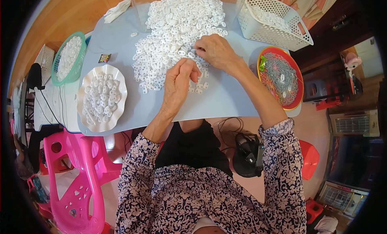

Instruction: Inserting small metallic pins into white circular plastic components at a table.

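Note:
A large heap of small white oval plastic pieces with dark holes (177, 20) spreads over the far middle of the blue-grey table (133, 109). My left hand (178, 82) is closed in front of the heap, thumb pressed against bent fingers; whatever they hold is hidden. Just beyond it to the right, my right hand (215, 51) pinches at the heap's edge. Something thin and white shows by its fingertips, too small to name. A scalloped white dish (85, 117) at the left holds similar oval pieces. To the right, a red basin (299, 74) contains tangled grey and coloured cords.
A white perforated basket (278, 36) stands at the back right, a green basket (82, 56) of white pieces at the left. A small wrapper (105, 58) and a white glove-like cloth (117, 10) lie on the table. A pink chair (86, 173) stands at the lower left.

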Motion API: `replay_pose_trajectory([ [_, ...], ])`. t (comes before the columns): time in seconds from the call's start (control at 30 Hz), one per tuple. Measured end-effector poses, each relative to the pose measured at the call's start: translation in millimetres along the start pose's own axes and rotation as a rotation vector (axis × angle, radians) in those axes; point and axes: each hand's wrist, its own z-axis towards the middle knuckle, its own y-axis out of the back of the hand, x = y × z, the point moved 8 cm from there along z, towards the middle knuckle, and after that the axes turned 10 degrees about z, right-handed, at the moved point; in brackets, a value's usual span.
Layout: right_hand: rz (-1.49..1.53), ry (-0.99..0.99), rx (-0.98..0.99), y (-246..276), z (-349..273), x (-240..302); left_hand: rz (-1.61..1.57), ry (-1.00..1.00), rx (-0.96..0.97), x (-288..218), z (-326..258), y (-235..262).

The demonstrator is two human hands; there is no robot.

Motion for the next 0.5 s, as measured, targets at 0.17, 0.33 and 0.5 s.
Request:
replay_pose_trajectory([
  [0.17,0.253,0.017,-0.121,17,-15,11,-0.028,-0.045,-0.024,-5,0,1],
  [0.33,0.623,-0.101,-0.028,21,-33,19,0.02,-0.05,-0.129,-7,-1,10],
  [0.5,0.658,-0.062,0.058,27,-38,28,0.172,-0.055,-0.084,0,-2,6],
])
